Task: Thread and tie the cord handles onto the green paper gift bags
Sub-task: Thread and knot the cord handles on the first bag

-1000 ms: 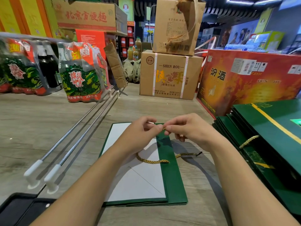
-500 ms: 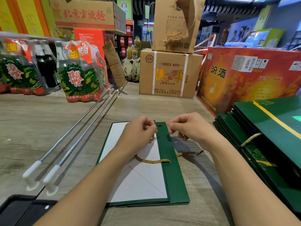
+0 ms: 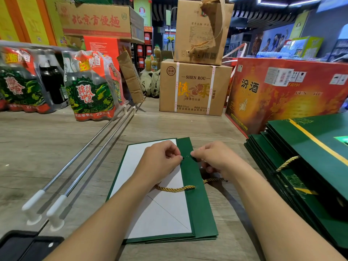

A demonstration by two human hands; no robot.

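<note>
While the green paper bag (image 3: 199, 213) lies flat on the wooden surface (image 3: 56, 147), its stiff band is pinched by the right grip (image 3: 216, 159); the gold cord (image 3: 175, 189), judged light and limp, is held narrowly in the left grip (image 3: 162, 162), best taken near its tip.

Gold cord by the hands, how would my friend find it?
On the wooden surface, one green bag lies flat in the middle, white side up, under the left hand and right hand. The gold cord lies across it, just nearer than the hands. The other cord loops from the bag pile on the right; this one lies on the lone bag.
</note>
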